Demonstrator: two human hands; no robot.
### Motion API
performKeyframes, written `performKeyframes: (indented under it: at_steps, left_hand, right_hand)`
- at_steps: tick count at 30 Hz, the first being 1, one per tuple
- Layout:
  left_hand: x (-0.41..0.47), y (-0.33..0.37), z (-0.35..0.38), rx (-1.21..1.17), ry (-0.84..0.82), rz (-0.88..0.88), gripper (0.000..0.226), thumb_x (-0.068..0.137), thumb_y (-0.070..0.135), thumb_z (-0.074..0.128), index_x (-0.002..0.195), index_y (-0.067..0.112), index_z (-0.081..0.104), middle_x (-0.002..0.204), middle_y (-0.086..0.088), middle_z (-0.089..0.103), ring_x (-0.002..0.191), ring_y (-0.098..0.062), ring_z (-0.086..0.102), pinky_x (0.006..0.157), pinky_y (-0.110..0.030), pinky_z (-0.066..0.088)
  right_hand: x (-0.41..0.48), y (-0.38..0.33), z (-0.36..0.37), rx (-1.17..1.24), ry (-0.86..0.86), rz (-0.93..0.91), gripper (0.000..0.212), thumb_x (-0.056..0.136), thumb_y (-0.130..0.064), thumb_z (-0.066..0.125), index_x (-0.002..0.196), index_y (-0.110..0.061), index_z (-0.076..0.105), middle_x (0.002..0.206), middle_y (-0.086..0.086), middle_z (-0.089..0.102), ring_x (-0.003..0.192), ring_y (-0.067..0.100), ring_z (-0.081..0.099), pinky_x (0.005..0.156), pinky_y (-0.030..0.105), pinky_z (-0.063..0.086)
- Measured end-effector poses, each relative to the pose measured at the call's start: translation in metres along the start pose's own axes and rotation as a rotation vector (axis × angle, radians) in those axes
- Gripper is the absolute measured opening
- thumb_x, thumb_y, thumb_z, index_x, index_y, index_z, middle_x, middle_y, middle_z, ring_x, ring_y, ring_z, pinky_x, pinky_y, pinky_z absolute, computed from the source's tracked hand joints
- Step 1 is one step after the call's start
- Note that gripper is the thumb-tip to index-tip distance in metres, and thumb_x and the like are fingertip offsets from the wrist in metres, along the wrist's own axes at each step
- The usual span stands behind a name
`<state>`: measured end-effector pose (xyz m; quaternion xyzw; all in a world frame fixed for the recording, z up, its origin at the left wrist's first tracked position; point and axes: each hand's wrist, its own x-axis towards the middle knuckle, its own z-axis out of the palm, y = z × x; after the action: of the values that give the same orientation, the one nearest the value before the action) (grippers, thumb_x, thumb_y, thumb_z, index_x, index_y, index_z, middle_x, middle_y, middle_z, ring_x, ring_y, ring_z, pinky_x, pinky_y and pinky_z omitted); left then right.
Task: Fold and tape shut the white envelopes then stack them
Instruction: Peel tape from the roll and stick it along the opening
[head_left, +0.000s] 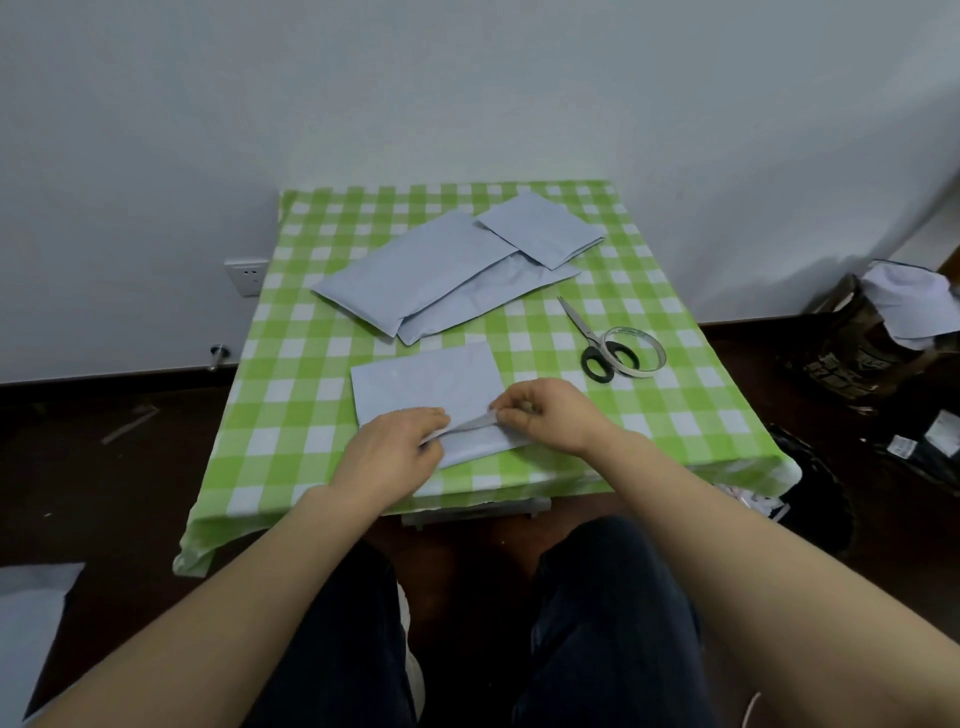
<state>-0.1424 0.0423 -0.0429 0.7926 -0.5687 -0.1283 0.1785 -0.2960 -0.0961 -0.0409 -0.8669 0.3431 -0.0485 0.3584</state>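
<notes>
The job looks like it has only just got going. One small folded envelope (540, 228) lies at the far side of the bench (311, 415), on top of the ends of two long envelopes (415, 270) that are not folded yet. So I think one is done, but I cannot see tape on it from here. A third one, the near envelope (426, 387), lies flat close to the person, and both hands are on its near edge. The right hand (540, 415) has its fingers curled and pinches a raised bit of that edge. The left hand (395, 452) lies on the same edge just beside it, fingers close together; I cannot tell if it pinches the paper or only presses it down. The scissors (592, 338) and the tape roll (636, 351) sit to the right, touching each other, and no hand is on them. This fold must be finished and taped, then the two long ones, then the stacking.
</notes>
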Motion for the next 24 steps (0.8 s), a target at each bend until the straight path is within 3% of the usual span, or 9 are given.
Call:
performKeyframes:
  at_steps: [3, 7, 10, 13, 15, 18, 19, 21, 24]
  left_hand:
    - [0.001, -0.017, -0.010, -0.155, 0.128, -0.161, 0.028, 0.090, 0.018, 0.054, 0.114, 0.021, 0.068, 0.115, 0.000, 0.068, 0.104, -0.022, 0.061, 0.083, -0.028, 0.045]
    - [0.012, -0.039, -0.015, -0.492, 0.278, -0.361, 0.024, 0.090, 0.019, 0.059, 0.108, 0.008, 0.070, 0.104, -0.005, 0.070, 0.100, -0.022, 0.064, 0.088, -0.032, 0.048]
    - [0.019, -0.046, -0.014, -0.467, 0.318, -0.404, 0.024, 0.092, 0.022, 0.056, 0.105, 0.007, 0.069, 0.101, -0.006, 0.070, 0.097, -0.024, 0.063, 0.082, -0.030, 0.046]
    - [0.024, -0.049, -0.010, -0.266, 0.294, -0.446, 0.029, 0.093, 0.023, 0.052, 0.118, 0.011, 0.063, 0.113, -0.008, 0.065, 0.105, -0.026, 0.059, 0.085, -0.031, 0.044]
    - [0.023, -0.046, -0.008, 0.032, 0.318, -0.322, 0.036, 0.092, 0.015, 0.049, 0.127, 0.012, 0.056, 0.118, -0.013, 0.061, 0.106, -0.032, 0.056, 0.087, -0.037, 0.043]
    - [0.020, -0.034, 0.001, 0.195, 0.280, 0.154, 0.044, 0.089, 0.023, 0.037, 0.124, 0.009, 0.060, 0.122, -0.015, 0.061, 0.111, -0.035, 0.057, 0.095, -0.044, 0.043]
    - [0.019, -0.026, 0.002, 0.225, 0.148, 0.206, 0.057, 0.088, 0.036, 0.025, 0.129, 0.011, 0.056, 0.132, -0.012, 0.056, 0.122, -0.031, 0.051, 0.104, -0.044, 0.035]
    - [0.014, -0.018, 0.006, 0.230, -0.087, 0.127, 0.075, 0.084, 0.050, 0.001, 0.144, 0.021, 0.036, 0.153, 0.000, 0.030, 0.142, -0.019, 0.024, 0.115, -0.034, 0.013]
    - [0.014, -0.021, 0.011, 0.240, -0.130, 0.068, 0.073, 0.084, 0.050, -0.002, 0.147, 0.027, 0.027, 0.157, 0.004, 0.014, 0.145, -0.014, 0.010, 0.115, -0.030, 0.005]
  right_hand:
    - [0.006, -0.004, 0.002, 0.041, 0.058, 0.010, 0.014, 0.096, -0.025, 0.048, 0.097, -0.019, 0.060, 0.095, -0.001, 0.063, 0.086, 0.018, 0.054, 0.074, 0.032, 0.044]
    - [0.023, -0.008, 0.004, 0.171, 0.203, 0.129, 0.017, 0.095, -0.031, 0.049, 0.086, -0.017, 0.053, 0.074, -0.006, 0.055, 0.077, 0.018, 0.053, 0.067, 0.030, 0.041]
    - [0.038, -0.012, 0.011, 0.059, 0.247, 0.214, 0.022, 0.096, -0.037, 0.047, 0.090, -0.016, 0.052, 0.076, -0.004, 0.055, 0.078, 0.021, 0.054, 0.064, 0.030, 0.040]
    - [0.047, -0.017, 0.019, -0.109, 0.272, 0.294, 0.028, 0.096, -0.041, 0.044, 0.099, -0.014, 0.054, 0.091, 0.002, 0.061, 0.085, 0.025, 0.057, 0.064, 0.031, 0.039]
    - [0.050, -0.020, 0.023, -0.218, 0.276, 0.311, 0.030, 0.097, -0.040, 0.043, 0.104, -0.014, 0.055, 0.097, 0.005, 0.064, 0.089, 0.028, 0.060, 0.065, 0.032, 0.040]
    - [0.051, -0.023, 0.026, -0.313, 0.280, 0.306, 0.029, 0.098, -0.037, 0.041, 0.109, -0.013, 0.054, 0.102, 0.008, 0.065, 0.093, 0.030, 0.059, 0.069, 0.035, 0.042]
    - [0.049, -0.022, 0.026, -0.377, 0.303, 0.283, 0.028, 0.098, -0.034, 0.040, 0.114, -0.014, 0.053, 0.108, 0.009, 0.064, 0.098, 0.031, 0.057, 0.074, 0.036, 0.042]
    - [0.044, -0.021, 0.028, -0.509, 0.357, 0.117, 0.035, 0.097, -0.025, 0.041, 0.131, -0.018, 0.048, 0.132, 0.009, 0.053, 0.122, 0.030, 0.045, 0.091, 0.037, 0.036]
    - [0.032, -0.023, 0.038, -0.425, 0.177, -0.284, 0.051, 0.096, -0.016, 0.043, 0.146, -0.016, 0.033, 0.155, 0.007, 0.025, 0.145, 0.025, 0.017, 0.113, 0.040, 0.017]
